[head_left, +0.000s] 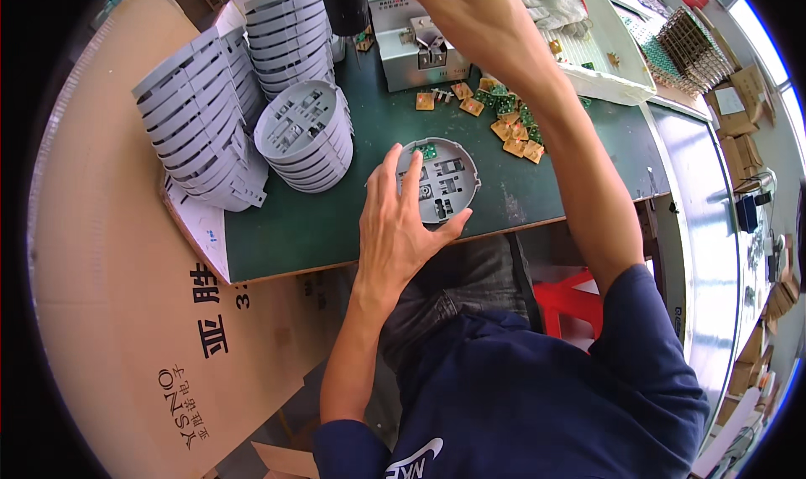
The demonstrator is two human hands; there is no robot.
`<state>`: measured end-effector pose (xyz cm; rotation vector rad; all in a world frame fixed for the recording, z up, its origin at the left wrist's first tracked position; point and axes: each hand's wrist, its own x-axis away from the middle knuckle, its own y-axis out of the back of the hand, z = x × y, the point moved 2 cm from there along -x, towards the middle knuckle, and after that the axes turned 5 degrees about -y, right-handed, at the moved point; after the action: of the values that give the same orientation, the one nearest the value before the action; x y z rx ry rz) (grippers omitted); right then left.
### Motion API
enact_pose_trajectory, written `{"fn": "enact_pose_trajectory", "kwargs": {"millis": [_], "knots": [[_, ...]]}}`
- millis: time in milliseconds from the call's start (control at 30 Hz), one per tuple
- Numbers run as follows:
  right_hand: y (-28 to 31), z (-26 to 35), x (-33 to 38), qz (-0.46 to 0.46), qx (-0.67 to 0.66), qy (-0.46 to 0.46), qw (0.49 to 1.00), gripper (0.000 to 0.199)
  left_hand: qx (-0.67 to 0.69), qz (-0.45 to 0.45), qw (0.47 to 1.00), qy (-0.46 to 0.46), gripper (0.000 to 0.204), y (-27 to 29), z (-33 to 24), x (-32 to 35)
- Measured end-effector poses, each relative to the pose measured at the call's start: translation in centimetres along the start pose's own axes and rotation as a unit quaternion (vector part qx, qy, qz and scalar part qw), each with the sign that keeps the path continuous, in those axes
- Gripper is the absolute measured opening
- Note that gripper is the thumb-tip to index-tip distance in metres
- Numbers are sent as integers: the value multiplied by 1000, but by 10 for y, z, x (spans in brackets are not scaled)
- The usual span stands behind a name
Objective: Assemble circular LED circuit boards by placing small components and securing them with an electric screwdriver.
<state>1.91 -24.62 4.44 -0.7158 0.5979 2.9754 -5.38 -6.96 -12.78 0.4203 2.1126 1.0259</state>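
Left hand (401, 219) open, fingers spread, steadying round grey housing (438, 179) holding green board (428, 151); right hand (453, 9) raised, fingers cut off, grip undeterminable.

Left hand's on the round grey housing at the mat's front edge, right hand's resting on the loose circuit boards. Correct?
Not quite. The left hand is on the round grey housing, but the head view shows the right hand raised at the grey metal fixture, beyond the loose circuit boards.

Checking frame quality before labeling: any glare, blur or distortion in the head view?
Head view: strong fisheye bend with black corners; the bright window strip at upper right is blown out, with glare on the steel bench; the left hand on the grey round housing is sharp; the right hand is cut off by the top edge.
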Motion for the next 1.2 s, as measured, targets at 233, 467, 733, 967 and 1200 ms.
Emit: {"fn": "enact_pose_trajectory", "kwargs": {"millis": [233,467,733,967,1200], "knots": [[-8,1,-18,-63,-93,56,992,86,-19,-10,1000,-10,80,-1,-4,-2],[-10,-4,-73,10,-211,24,977,86,-39,-22,998,-34,79,-1,1,-5],[-19,-2,-46,6,-293,75,953,71,-52,-30,998,-18,81,-6,-4,-6],[-9,-5,-36,5,-264,36,964,49,-76,-20,997,-23,82,-7,-10,-7],[-8,-9,-30,7,-265,18,964,47,-119,-38,992,-3,86,-14,-18,-12]]}}
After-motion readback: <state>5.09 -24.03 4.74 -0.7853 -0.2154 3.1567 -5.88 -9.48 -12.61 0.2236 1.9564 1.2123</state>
